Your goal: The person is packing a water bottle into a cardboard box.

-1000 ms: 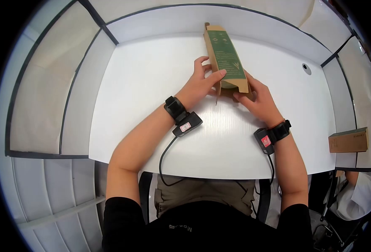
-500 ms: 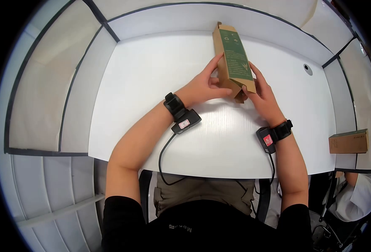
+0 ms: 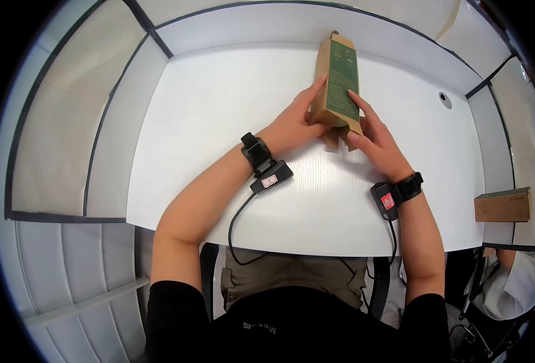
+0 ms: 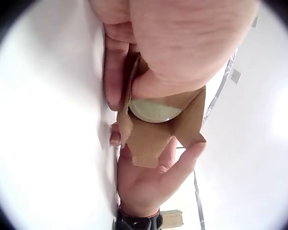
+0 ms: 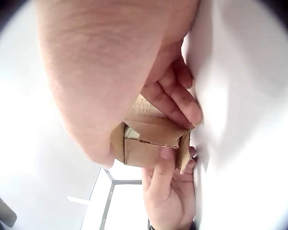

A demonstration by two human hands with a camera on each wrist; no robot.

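Note:
A long brown cardboard box [image 3: 343, 81] with a green printed face lies on the white table, its near end open and its flaps spread. My left hand [image 3: 295, 124] holds the box's left side, thumb at the open end. On the right side my right hand [image 3: 379, 142] grips the box, index finger on the green face and thumb at a flap. Inside the open end, a pale round object [image 4: 156, 110] shows in the left wrist view. Printed letters are on the box side [image 5: 146, 109] in the right wrist view.
Another brown box [image 3: 502, 206] stands at the right edge by the partition. White partition walls [image 3: 261, 25] surround the table [image 3: 219, 78]. A round cable hole [image 3: 445, 100] is at the back right. Part of another person [image 3: 512, 284] shows at the lower right.
The box has moved to the right and turned a little, with both hands following. My left thumb has left the green face for the open end; my right index finger has come onto that face.

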